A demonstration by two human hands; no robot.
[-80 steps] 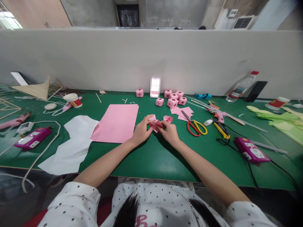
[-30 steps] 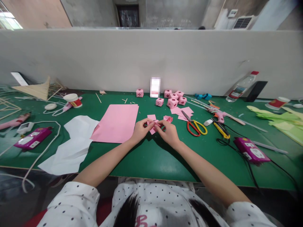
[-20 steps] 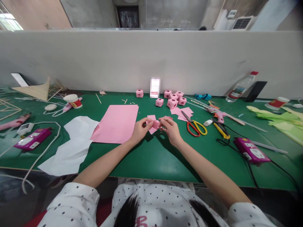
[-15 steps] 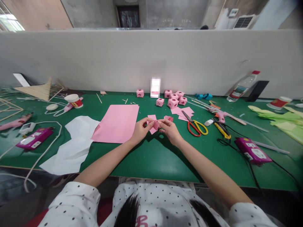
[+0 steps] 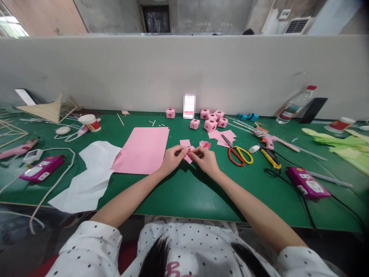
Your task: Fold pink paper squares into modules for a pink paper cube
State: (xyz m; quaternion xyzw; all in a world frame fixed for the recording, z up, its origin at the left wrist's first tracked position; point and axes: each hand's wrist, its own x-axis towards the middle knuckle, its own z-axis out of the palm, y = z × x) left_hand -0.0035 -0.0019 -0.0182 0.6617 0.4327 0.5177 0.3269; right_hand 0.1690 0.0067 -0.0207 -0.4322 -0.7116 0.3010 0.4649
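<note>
Both hands meet at the middle of the green table, pinching one small piece of pink paper (image 5: 188, 157) between them. My left hand (image 5: 173, 157) grips it from the left with thumb and fingers closed. From the right, the closed fingers of my right hand (image 5: 206, 158) hold the same piece. The fingertips hide part of its folds. Just behind them lies a pink paper square (image 5: 185, 142), and a folded pink piece (image 5: 205, 144) rests beyond my right hand. Several folded pink paper cubes (image 5: 210, 125) stand farther back.
Large pink sheets (image 5: 144, 148) and a crumpled white sheet (image 5: 96, 169) lie left. Scissors (image 5: 236, 155), pink squares (image 5: 226, 134), a yellow utility knife (image 5: 271, 159), a pink glue gun (image 5: 268, 141) and a purple box (image 5: 308, 184) are right. A lit phone (image 5: 189, 106) leans against the partition (image 5: 115, 77).
My right hand has shifted slightly left, and its fingers are curled closer to my left fingertips over the pink paper. The things on the table have stayed in place.
</note>
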